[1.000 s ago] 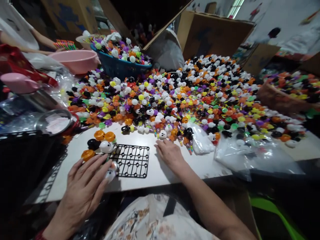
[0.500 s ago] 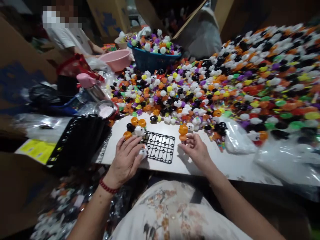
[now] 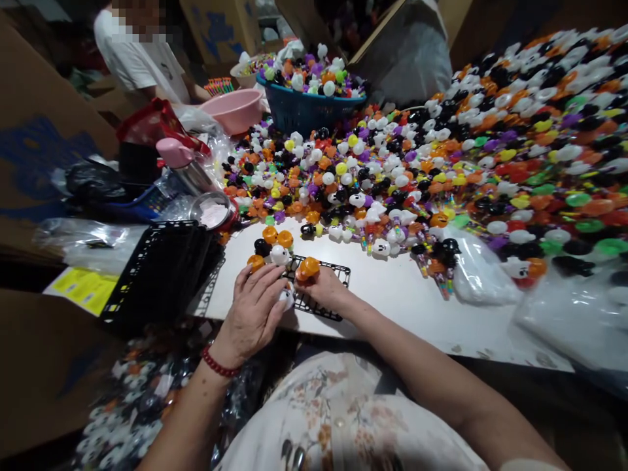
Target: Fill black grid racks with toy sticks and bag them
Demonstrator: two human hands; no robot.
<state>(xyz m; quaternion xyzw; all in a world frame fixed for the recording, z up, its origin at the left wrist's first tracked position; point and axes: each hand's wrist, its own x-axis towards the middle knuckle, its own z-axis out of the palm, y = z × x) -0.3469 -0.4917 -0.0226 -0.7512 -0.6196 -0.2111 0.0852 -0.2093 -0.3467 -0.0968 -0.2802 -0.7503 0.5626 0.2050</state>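
My right hand [image 3: 324, 288] is closed around a toy with an orange pumpkin-shaped top [image 3: 309, 268], held over a black plastic grid tray [image 3: 336, 268]. My left hand [image 3: 255, 304] lies with its fingers stretched out across the left end of that tray, covering part of it. Beside its thumb sits a white toy head with dark eyes [image 3: 286, 297]. Beyond the fingertips stand a white top [image 3: 279, 255], a black top [image 3: 262, 247] and several orange tops [image 3: 284, 239]. Their lower parts are hidden.
A big heap of colourful toys [image 3: 392, 170] spreads over the table [image 3: 392, 294]. Black grid trays [image 3: 152, 275] are stacked at left, near a metal bowl [image 3: 210, 209] and a pink-lidded flask [image 3: 181, 160]. Plastic bags [image 3: 481, 268] lie at right. A person [image 3: 142, 65] stands behind a pink basin [image 3: 233, 111].
My right hand has moved left with the orange pumpkin-topped toy, from beside the tray to above it. My left hand stays over the tray's left end. The whole view has shifted slightly.
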